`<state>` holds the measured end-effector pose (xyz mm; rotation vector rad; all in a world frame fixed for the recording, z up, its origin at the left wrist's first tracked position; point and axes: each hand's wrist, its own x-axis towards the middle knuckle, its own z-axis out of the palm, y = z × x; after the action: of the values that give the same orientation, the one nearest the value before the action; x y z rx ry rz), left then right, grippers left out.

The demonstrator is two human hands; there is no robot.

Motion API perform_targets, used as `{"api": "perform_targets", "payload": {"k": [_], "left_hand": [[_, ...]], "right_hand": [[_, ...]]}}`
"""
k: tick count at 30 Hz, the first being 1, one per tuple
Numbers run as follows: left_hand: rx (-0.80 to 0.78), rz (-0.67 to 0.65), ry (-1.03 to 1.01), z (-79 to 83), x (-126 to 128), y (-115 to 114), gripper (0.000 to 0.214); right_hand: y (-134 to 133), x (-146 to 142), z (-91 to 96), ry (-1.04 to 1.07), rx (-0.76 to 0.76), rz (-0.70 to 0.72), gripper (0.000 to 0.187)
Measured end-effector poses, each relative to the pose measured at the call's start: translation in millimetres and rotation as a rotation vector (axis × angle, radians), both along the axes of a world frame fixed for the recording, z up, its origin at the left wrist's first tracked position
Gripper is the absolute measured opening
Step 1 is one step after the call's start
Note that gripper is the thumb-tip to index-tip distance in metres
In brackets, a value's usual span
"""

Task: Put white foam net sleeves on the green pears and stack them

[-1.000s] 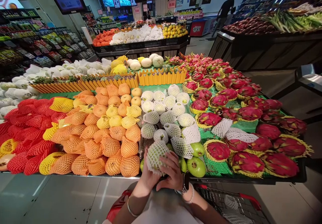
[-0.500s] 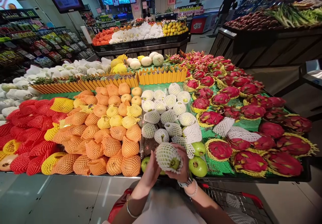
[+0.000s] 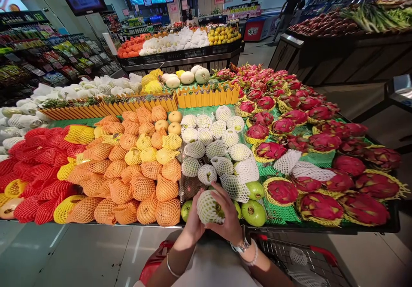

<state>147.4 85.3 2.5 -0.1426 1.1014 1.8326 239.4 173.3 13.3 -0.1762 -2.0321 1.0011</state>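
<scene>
A round green fruit in a white foam net (image 3: 207, 207) is held between my two hands at the front edge of the stand, its stem end turned towards me. My left hand (image 3: 194, 220) cups it from the left. On its right side, the fingers of my right hand (image 3: 229, 218) curl over the top and the thumb lies below. Bare green fruits (image 3: 253, 213) sit just right of my right hand, and another green fruit (image 3: 186, 210) shows left of my left hand. Behind are several white-netted fruits (image 3: 207, 174).
Orange-netted fruits (image 3: 146, 209) and red-netted fruits (image 3: 48, 188) fill the left of the stand. Dragon fruits (image 3: 320, 207) cover the right. A low yellow fence (image 3: 209, 96) crosses behind. Below right is a shopping cart (image 3: 322, 257); a person (image 3: 291, 5) stands far back.
The netted fruit has turned and shifted slightly left. My right hand has moved from its right side to reach over it, fingers now across the top.
</scene>
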Motion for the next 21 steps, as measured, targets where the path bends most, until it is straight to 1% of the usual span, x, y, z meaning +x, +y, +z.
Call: {"api": "perform_targets", "payload": {"k": [1, 3, 5, 7, 9, 11, 13, 15, 17, 18, 19, 21], "left_hand": [[0.012, -0.015, -0.035, 0.4, -1, 0, 0.037], [0.053, -0.047, -0.12, 3.5, -3, 2, 0.044], [0.124, -0.095, -0.171, 8.2, -4, 3, 0.053], [0.212, -0.152, -0.144, 13.1, -4, 2, 0.06], [0.27, -0.225, -0.072, 16.6, -3, 0, 0.061], [0.25, -0.285, 0.007, 18.0, -3, -2, 0.061], [0.181, -0.299, 0.078, 17.5, -5, -4, 0.062], [0.122, -0.27, 0.159, 15.7, -10, -6, 0.058], [0.07, -0.224, 0.308, 13.6, -22, -10, 0.057], [0.03, -0.199, 0.43, 12.6, -30, -12, 0.057], [-0.023, -0.17, 0.582, 11.7, -40, -14, 0.058], [-0.164, -0.124, 0.932, 10.2, -60, -18, 0.061]], "right_hand": [[1, 1, 1.9, 0.005, 0.003, 0.01, 0.061], [1, 1, 4.2, 0.047, -0.041, 0.001, 0.042], [0, 2, 2.9, 0.107, -0.144, -0.051, 0.022], [-1, 1, -2.9, 0.161, -0.299, -0.143, 0.011], [-1, 0, -12.0, 0.206, -0.471, -0.234, 0.011], [-3, -3, -21.3, 0.24, -0.614, -0.296, 0.014], [-4, -7, -27.4, 0.238, -0.707, -0.311, 0.017], [-5, -10, -29.2, 0.177, -0.746, -0.266, 0.021], [-4, -12, -28.7, 0.085, -0.747, -0.189, 0.027], [-3, -12, -28.7, 0.049, -0.743, -0.159, 0.03], [0, -11, -29.2, 0.031, -0.739, -0.148, 0.033], [10, -7, -32.0, 0.049, -0.701, -0.201, 0.036]]}}
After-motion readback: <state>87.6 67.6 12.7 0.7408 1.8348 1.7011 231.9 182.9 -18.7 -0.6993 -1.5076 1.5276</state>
